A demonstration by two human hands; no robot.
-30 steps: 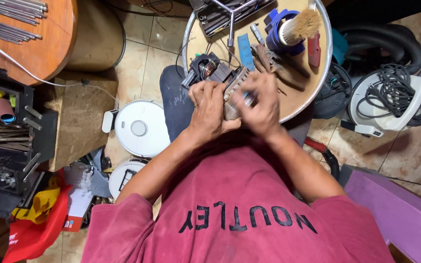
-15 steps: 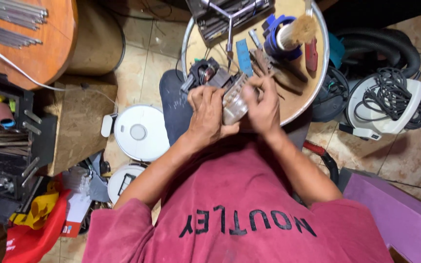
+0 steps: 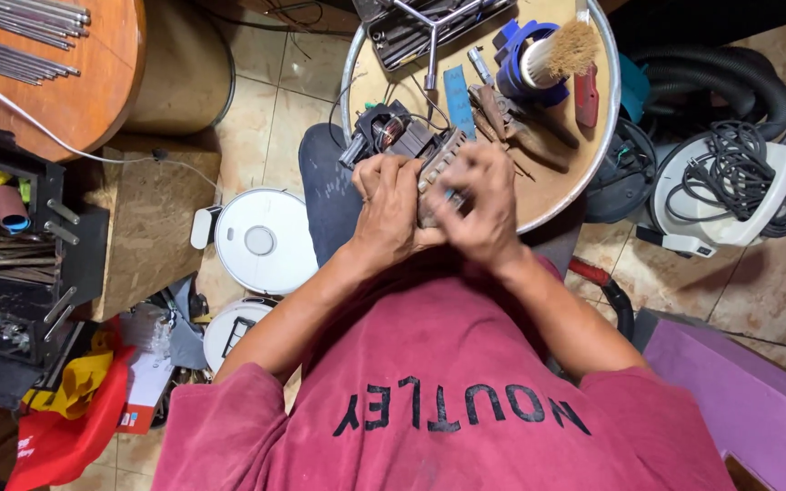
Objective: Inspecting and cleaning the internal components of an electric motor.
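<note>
Both hands, left hand [image 3: 391, 211] & right hand [image 3: 473, 202], closed round motor part [image 3: 434, 168] over round desk [image 3: 557, 186], work mid-way, part not set down yet.

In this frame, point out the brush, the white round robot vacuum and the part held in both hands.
brush [image 3: 564, 50], head view, on its tan bristles.
white round robot vacuum [image 3: 261, 241], head view, on the middle of its top.
metal part [image 3: 436, 168], head view, on the ribbed edge showing between the hands.
</note>
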